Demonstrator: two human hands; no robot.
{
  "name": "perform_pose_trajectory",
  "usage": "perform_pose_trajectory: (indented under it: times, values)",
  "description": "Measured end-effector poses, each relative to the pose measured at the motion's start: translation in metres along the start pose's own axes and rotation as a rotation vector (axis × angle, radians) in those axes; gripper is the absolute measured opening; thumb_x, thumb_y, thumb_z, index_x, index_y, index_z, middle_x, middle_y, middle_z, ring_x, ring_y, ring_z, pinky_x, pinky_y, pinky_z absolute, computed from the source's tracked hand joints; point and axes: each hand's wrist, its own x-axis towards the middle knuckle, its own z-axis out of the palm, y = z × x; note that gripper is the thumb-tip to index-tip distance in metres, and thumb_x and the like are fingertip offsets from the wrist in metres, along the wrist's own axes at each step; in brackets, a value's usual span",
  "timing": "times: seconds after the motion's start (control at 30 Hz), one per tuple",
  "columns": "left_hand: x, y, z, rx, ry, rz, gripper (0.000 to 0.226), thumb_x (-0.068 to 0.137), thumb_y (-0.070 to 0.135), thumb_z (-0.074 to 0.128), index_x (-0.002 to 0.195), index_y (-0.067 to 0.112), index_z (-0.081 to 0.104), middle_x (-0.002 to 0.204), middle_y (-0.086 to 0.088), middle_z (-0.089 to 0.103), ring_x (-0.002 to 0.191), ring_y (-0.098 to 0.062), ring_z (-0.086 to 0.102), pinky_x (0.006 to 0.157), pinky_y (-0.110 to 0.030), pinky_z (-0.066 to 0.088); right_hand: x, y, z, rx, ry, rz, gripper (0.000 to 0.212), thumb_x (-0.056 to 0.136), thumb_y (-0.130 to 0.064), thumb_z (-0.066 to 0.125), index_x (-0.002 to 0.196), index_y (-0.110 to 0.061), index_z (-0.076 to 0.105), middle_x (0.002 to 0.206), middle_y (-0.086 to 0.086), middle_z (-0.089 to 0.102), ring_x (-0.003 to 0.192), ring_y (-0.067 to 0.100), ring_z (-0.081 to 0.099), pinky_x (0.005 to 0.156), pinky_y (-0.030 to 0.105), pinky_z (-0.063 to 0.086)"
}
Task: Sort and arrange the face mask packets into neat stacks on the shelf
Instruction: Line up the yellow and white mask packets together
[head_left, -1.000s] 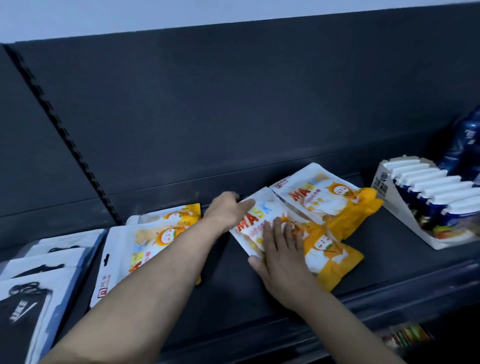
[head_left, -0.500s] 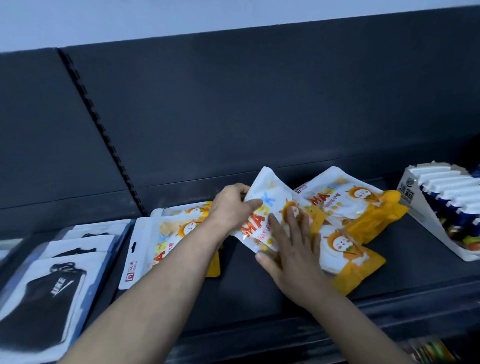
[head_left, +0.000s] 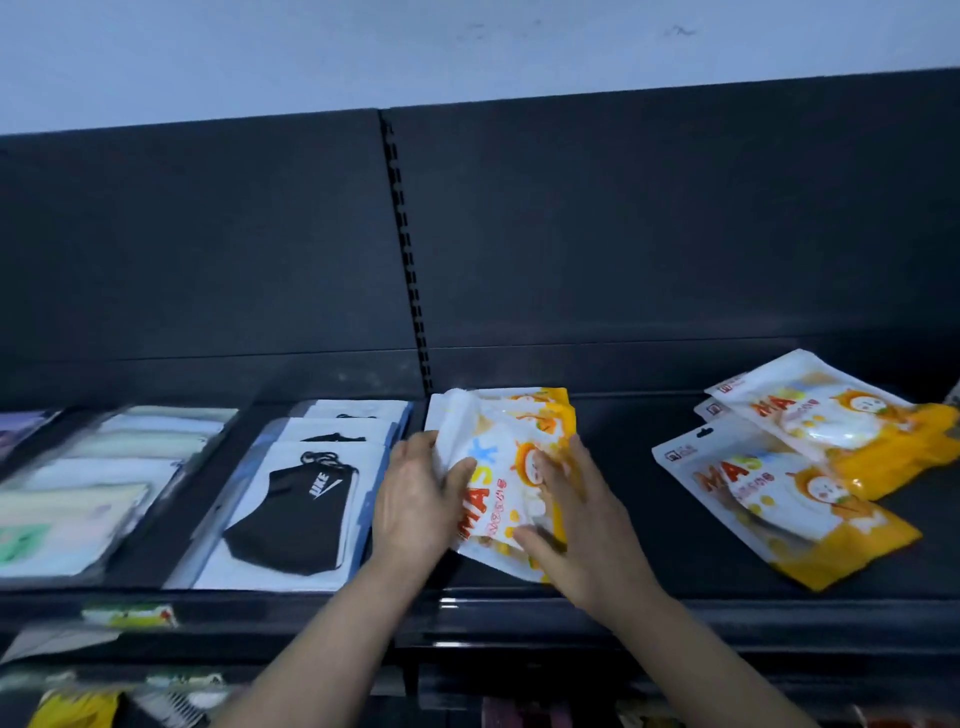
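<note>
Held packet: here it is, a white-and-orange glossy plastic mask packet (head_left: 493, 483) with "MASK" printed on it, tilted, just right of the black slotted upright strip (head_left: 410, 270) in the back panel.
Left hand: the left hand (head_left: 415, 499) grips the packet's left edge. The thumb is curled over onto the printed face and the other fingers are out of sight behind it.
Right hand: the right hand (head_left: 582, 530) lies flat on top. Its fingers (head_left: 550, 467) are straight and a little spread across the cartoon face, and the thumb lies by the near corner. It presses and does not pinch.
Packet against the grip: it sits squarely between the two hands, left edge in the left hand and right half under the right palm. Its far white corner pokes out past both sets of fingertips.
Stack underneath: a pile of matching orange packets (head_left: 556, 410) shows behind the held one, at the foot of the upright strip.
Loose packets: well right of the upright strip a near loose packet (head_left: 779, 499) lies askew. A far loose packet (head_left: 841, 421) sits just behind it, with another's edge peeking from beneath.
Black masks: just left of the upright strip, white packets showing a black cloth mask (head_left: 291, 499) run front to back in a row.
Pale packets: farther left of the upright strip lie blurred pale green and white packets (head_left: 98, 467).
Shelf: everything lies on the dark metal shelf (head_left: 649, 545).
Below the lip: blurred yellow and white goods (head_left: 72, 706) are down there, and I cannot tell what they are.
</note>
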Motion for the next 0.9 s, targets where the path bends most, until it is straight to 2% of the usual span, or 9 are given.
perform_pose_trajectory:
  times: [0.1, 0.17, 0.23, 0.33, 0.47, 0.57, 0.7, 0.8, 0.9]
  values:
    - [-0.001, -0.013, -0.001, 0.232, -0.090, -0.086, 0.066, 0.092, 0.052, 0.050, 0.140, 0.011, 0.032, 0.135, -0.014, 0.043, 0.122, -0.032, 0.043, 0.099, -0.039, 0.037, -0.002, -0.011, 0.010, -0.202, -0.015, 0.135, 0.068, 0.091, -0.049, 0.050, 0.150, -0.035, 0.017, 0.160, 0.010, -0.004, 0.146, 0.038, 0.006, 0.112, 0.050, 0.025]
    - [-0.003, -0.019, 0.000, 0.333, -0.217, -0.017, 0.077, 0.092, 0.057, 0.044, 0.151, 0.018, 0.014, 0.148, -0.016, 0.026, 0.133, -0.033, 0.029, 0.108, -0.039, 0.029, -0.004, -0.014, 0.011, -0.228, -0.011, 0.209, 0.058, 0.097, -0.044, 0.041, 0.149, -0.038, 0.016, 0.160, 0.011, -0.003, 0.146, 0.037, 0.006, 0.112, 0.049, 0.025]
    - [-0.003, -0.023, 0.000, 0.307, -0.338, 0.077, 0.077, 0.092, 0.057, 0.045, 0.153, 0.032, 0.005, 0.158, -0.012, 0.006, 0.142, -0.033, 0.017, 0.114, -0.039, 0.025, -0.005, -0.014, 0.012, -0.224, -0.057, 0.205, 0.052, 0.099, -0.042, 0.036, 0.148, -0.039, 0.019, 0.160, 0.005, -0.004, 0.147, 0.033, 0.007, 0.111, 0.047, 0.027]
    - [0.001, -0.026, 0.000, 0.266, -0.496, 0.089, 0.071, 0.094, 0.056, 0.043, 0.151, 0.040, 0.004, 0.160, -0.010, -0.009, 0.146, -0.032, 0.016, 0.116, -0.041, 0.027, -0.006, -0.013, 0.013, -0.144, -0.106, 0.198, 0.046, 0.098, -0.041, 0.038, 0.144, -0.039, 0.031, 0.160, -0.004, 0.004, 0.146, 0.031, 0.012, 0.110, 0.046, 0.031]
    - [0.006, -0.024, -0.001, 0.337, -0.583, 0.077, 0.067, 0.097, 0.056, 0.034, 0.152, 0.040, 0.000, 0.160, -0.012, -0.014, 0.148, -0.035, -0.003, 0.120, -0.043, 0.013, -0.007, -0.012, 0.012, -0.118, -0.088, 0.220, 0.042, 0.098, -0.041, 0.041, 0.139, -0.033, 0.040, 0.158, -0.001, 0.015, 0.146, 0.031, 0.010, 0.113, 0.043, 0.028]
    - [0.005, -0.017, -0.001, 0.356, -0.531, 0.091, 0.066, 0.098, 0.054, 0.034, 0.152, 0.039, 0.001, 0.160, -0.011, -0.018, 0.148, -0.032, -0.011, 0.121, -0.046, 0.008, -0.008, -0.015, 0.007, -0.080, -0.095, 0.232, 0.040, 0.098, -0.038, 0.044, 0.137, -0.030, 0.044, 0.157, -0.001, 0.019, 0.146, 0.033, 0.008, 0.115, 0.041, 0.023]
    - [0.004, 0.002, -0.002, 0.407, -0.390, 0.187, 0.060, 0.100, 0.049, 0.033, 0.152, 0.038, 0.007, 0.160, -0.011, -0.015, 0.148, -0.030, -0.013, 0.120, -0.048, 0.006, -0.009, -0.017, -0.006, -0.069, -0.017, 0.200, 0.039, 0.100, -0.033, 0.042, 0.138, -0.024, 0.046, 0.156, 0.002, 0.023, 0.147, 0.032, 0.008, 0.116, 0.042, 0.021]
    - [0.006, 0.018, 0.006, 0.389, -0.386, 0.256, 0.057, 0.101, 0.046, 0.033, 0.152, 0.035, 0.011, 0.161, -0.012, -0.008, 0.148, -0.030, -0.010, 0.120, -0.049, 0.006, -0.009, -0.005, -0.018, -0.139, 0.006, 0.199, 0.042, 0.100, -0.034, 0.039, 0.140, -0.023, 0.042, 0.158, 0.006, 0.020, 0.148, 0.026, 0.007, 0.118, 0.042, 0.016]
    - [0.006, 0.041, 0.022, 0.359, -0.408, 0.309, 0.055, 0.101, 0.044, 0.034, 0.152, 0.032, 0.017, 0.162, -0.011, -0.001, 0.149, -0.028, -0.006, 0.119, -0.050, 0.007, -0.008, 0.019, -0.035, -0.208, 0.030, 0.218, 0.043, 0.099, -0.032, 0.041, 0.140, -0.020, 0.043, 0.158, 0.008, 0.020, 0.148, 0.023, 0.008, 0.118, 0.041, 0.019]
